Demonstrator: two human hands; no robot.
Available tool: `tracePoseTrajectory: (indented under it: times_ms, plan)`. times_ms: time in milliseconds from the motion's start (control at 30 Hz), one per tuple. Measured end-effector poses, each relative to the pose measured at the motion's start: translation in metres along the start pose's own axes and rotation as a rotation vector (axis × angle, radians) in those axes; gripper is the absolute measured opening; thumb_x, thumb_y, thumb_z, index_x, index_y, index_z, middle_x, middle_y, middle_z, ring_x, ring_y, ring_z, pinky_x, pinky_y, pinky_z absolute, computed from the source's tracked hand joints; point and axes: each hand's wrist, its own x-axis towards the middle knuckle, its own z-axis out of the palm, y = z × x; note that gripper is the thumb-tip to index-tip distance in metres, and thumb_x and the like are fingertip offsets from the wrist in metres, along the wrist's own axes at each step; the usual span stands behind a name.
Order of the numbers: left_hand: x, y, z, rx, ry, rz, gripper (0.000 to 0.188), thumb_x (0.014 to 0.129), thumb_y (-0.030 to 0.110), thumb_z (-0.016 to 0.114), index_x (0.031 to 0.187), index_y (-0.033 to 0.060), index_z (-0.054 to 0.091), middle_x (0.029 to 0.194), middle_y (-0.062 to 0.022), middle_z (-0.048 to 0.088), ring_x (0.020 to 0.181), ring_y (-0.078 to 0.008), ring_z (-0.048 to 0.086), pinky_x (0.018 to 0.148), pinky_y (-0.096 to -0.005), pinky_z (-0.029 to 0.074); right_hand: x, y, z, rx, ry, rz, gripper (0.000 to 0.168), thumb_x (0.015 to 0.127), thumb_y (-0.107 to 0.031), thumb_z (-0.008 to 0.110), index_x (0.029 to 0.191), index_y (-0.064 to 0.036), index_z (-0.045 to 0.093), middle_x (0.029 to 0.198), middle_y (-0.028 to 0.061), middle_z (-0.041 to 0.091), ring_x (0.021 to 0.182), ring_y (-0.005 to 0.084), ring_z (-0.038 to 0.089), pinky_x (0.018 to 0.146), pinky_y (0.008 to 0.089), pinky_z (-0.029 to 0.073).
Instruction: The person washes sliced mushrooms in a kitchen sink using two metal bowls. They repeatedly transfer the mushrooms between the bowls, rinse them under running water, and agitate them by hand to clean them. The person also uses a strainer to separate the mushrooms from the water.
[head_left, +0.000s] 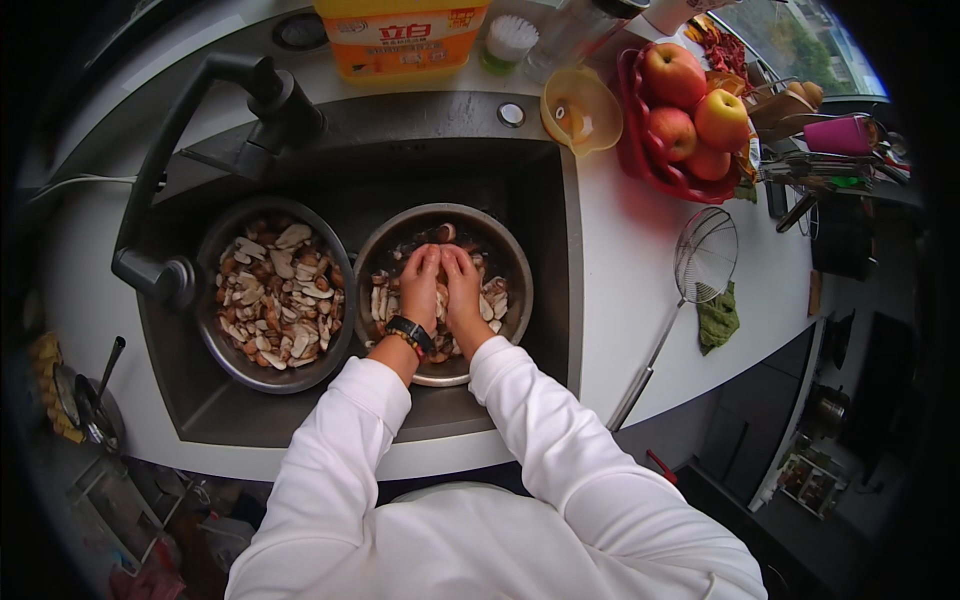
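Note:
Two round metal bowls stand side by side in the dark sink (225, 420). My left hand (420, 289) and my right hand (459, 289) are side by side in the right bowl (527, 300), thumbs together and palms turned inward. Sliced mushrooms (495, 296) in dark water lie around them. A few pieces show between the palms; whether the fingers close on them is hidden. The left bowl (214, 352) is filled with sliced brown mushrooms (281, 300), and neither hand touches it. A black band and a beaded bracelet circle my left wrist.
A black faucet (161, 165) arches over the sink's left side. Behind stand a yellow detergent jug (401, 37) and a yellowish plastic cup (581, 109). On the right counter are a red basket (637, 154) of apples, a wire skimmer (705, 255) and a green cloth (720, 319).

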Motion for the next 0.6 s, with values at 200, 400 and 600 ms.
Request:
tracePoseTrajectory:
  times_ms: [200, 400, 600]
  plan:
    - [-0.03, 0.019, 0.006, -0.045, -0.035, 0.015, 0.016, 0.089, 0.017, 0.05, 0.099, 0.0054, 0.052, 0.091, -0.0009, 0.054, 0.085, -0.0105, 0.05, 0.077, -0.0235, 0.041, -0.033, -0.024, 0.013, -0.038, 0.08, -0.101, 0.008, 0.085, -0.01, 0.052, 0.091, -0.004, 0.052, 0.086, 0.0025, 0.053, 0.08, 0.0103, 0.047, 0.072, 0.0223, 0.039]
    - [-0.06, 0.035, 0.011, -0.062, -0.015, -0.052, 0.012, 0.089, 0.016, 0.05, 0.096, 0.0065, 0.052, 0.089, -0.0009, 0.053, 0.083, -0.0098, 0.049, 0.075, -0.0223, 0.04, -0.059, -0.042, 0.018, -0.018, 0.122, -0.082, 0.006, 0.085, -0.01, 0.05, 0.087, -0.004, 0.05, 0.082, 0.002, 0.05, 0.077, 0.0099, 0.045, 0.069, 0.0219, 0.038]
    - [-0.072, 0.044, 0.015, -0.103, -0.075, -0.04, 0.01, 0.088, 0.015, 0.05, 0.095, 0.0069, 0.052, 0.088, 0.0, 0.052, 0.083, -0.0088, 0.048, 0.075, -0.0217, 0.04, -0.074, -0.059, 0.022, -0.087, 0.127, -0.16, 0.004, 0.085, -0.008, 0.048, 0.086, -0.004, 0.049, 0.078, 0.0013, 0.05, 0.071, 0.0089, 0.045, 0.064, 0.0211, 0.039]
